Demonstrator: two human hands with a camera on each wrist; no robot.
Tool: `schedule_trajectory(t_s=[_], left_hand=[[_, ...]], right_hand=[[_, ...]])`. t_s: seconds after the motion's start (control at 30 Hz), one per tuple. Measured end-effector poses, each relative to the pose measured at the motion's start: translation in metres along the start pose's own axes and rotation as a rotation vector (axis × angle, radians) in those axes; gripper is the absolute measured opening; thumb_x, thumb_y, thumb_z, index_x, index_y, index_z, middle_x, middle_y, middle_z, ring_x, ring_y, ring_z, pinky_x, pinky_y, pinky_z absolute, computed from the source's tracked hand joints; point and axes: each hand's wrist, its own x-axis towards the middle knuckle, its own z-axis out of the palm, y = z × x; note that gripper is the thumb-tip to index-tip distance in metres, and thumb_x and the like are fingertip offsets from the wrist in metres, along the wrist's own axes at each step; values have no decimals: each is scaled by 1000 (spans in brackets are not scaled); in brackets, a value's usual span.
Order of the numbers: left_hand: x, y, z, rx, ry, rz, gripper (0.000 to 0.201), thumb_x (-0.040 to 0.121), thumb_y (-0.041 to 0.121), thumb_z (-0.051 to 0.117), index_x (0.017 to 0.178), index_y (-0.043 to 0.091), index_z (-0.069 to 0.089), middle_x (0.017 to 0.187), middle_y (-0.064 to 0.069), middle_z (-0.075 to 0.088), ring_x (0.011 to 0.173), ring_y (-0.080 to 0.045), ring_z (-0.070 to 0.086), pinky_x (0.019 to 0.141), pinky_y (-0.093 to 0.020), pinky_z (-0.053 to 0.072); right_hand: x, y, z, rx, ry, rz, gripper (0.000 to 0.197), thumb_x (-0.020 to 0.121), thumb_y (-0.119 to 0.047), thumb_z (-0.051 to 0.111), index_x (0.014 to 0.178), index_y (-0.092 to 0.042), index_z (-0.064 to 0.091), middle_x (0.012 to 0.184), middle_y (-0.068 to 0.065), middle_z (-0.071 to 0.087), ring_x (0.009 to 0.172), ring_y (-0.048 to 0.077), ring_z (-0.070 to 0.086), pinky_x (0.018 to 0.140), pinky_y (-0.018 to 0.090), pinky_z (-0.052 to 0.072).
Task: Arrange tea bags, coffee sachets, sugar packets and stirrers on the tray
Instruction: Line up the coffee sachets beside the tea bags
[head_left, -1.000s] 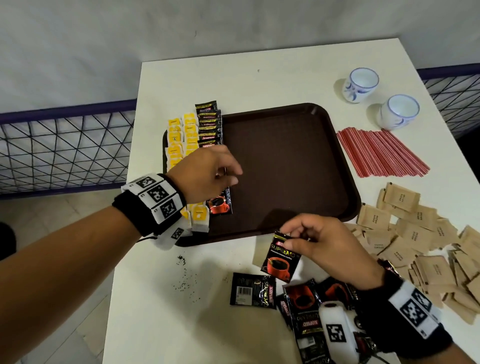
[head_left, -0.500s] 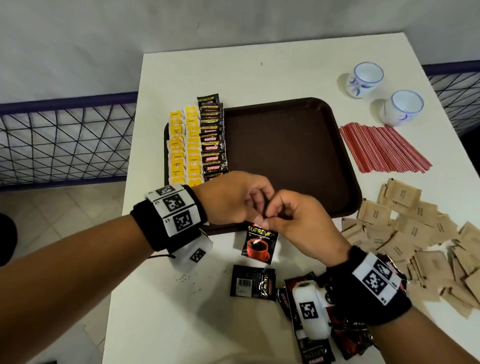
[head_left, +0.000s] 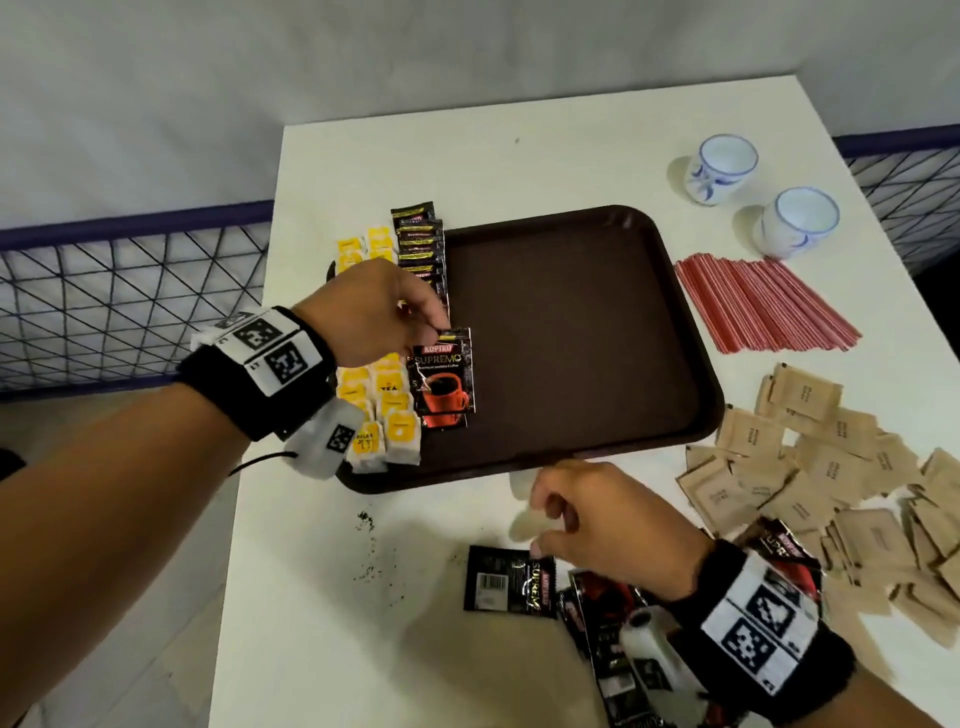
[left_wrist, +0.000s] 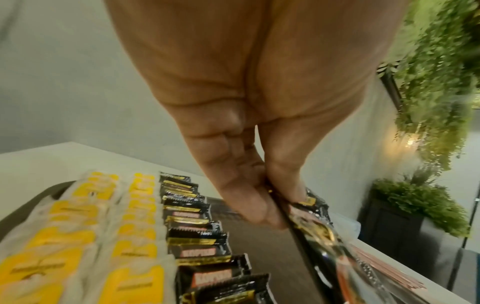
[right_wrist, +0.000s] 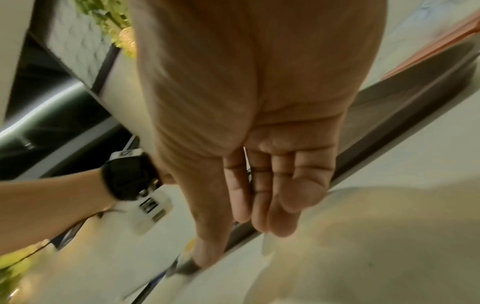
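Glossy foil coffee sachet (head_left: 445, 379), matt paper sugar packets (head_left: 810, 467), smooth plastic tray (head_left: 691, 332).

Yellow tea bags (head_left: 387, 410), black-and-red coffee sachets (head_left: 443, 382), dark brown tray (head_left: 571, 338), red stirrers (head_left: 758, 306), tan sugar packets (head_left: 831, 467).

1. A white table (head_left: 519, 166) stands in front of me against a grey wall (head_left: 311, 62).
2. Two white cups with blue markings (head_left: 721, 167) (head_left: 797, 221) stand side by side at its far right.
3. Dark crumbs (head_left: 374, 551) speckle the near left of the tabletop.
4. A blue-framed wire fence (head_left: 130, 301) runs along my left.
5. Green hanging plants (left_wrist: 436, 82) show in my left wrist view.
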Motion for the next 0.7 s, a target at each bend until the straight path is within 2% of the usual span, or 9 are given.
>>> schedule_trajectory(t_s=[0.1,0.17,0.23,0.3,0.4,0.47,0.57,0.63,0.7], left_hand=[[4,-7,4,-2,-27,-9,17,81,4,75,83,21,75,81,6,69,61,-1,64,61,-18,52],[5,-11,9,25,-51,-24,18,80,7,77,83,24,75,81,13,68,67,-6,67,63,-21,55],[7,-12,15,35,-65,-19,18,79,8,78,81,26,75,79,16,66,68,-9,68,65,-24,55],[7,-11,20,44,-89,-1,21,78,9,78,79,29,74,77,18,65,65,2,64,65,-21,50],[7,-11,29,67,-122,-12,18,79,10,78,83,27,76,78,16,66,65,6,61,65,-17,46],[7,-12,33,59,-135,-26,18,79,9,77,83,26,76,79,12,68,62,-2,64,60,-15,48],[5,-13,35,88,-134,-20,16,80,8,77,87,22,77,82,11,68,62,8,60,57,-5,43],[5,-15,35,107,-122,-14,16,80,9,77,89,22,78,81,13,68,67,13,59,60,-3,42],[4,-17,34,117,-118,-21,17,80,9,77,90,22,78,80,14,69,69,11,60,60,-3,42]], right_hand=[[-4,-16,13,-192,-87,-93,49,79,-47,71,120,-29,52,120,-10,51,100,13,54,80,29,46],[-6,-21,24,-285,-114,-130,70,72,-47,78,131,-24,48,133,-1,49,117,22,53,88,33,49],[-7,-22,34,-404,-138,-129,84,48,-48,89,120,-20,56,122,4,59,102,24,64,74,32,56],[-6,-20,40,-437,-123,-77,88,28,-43,90,106,-23,56,105,1,65,82,18,67,56,25,54],[-3,-17,46,-389,-93,-68,90,23,-33,86,104,-23,47,101,-1,64,78,15,66,53,22,51],[-5,-20,44,-399,-78,-84,88,33,-24,84,111,-20,45,106,0,64,86,18,66,61,24,54],[-4,-24,40,-289,-123,-121,71,72,1,62,136,-14,34,125,6,55,111,27,55,82,31,45],[-4,-25,36,-215,-138,-136,56,81,6,51,131,-15,38,121,6,54,107,26,52,74,31,37],[-3,-27,33,-161,-144,-139,47,82,6,50,122,-18,43,118,4,55,101,23,52,72,33,40]])
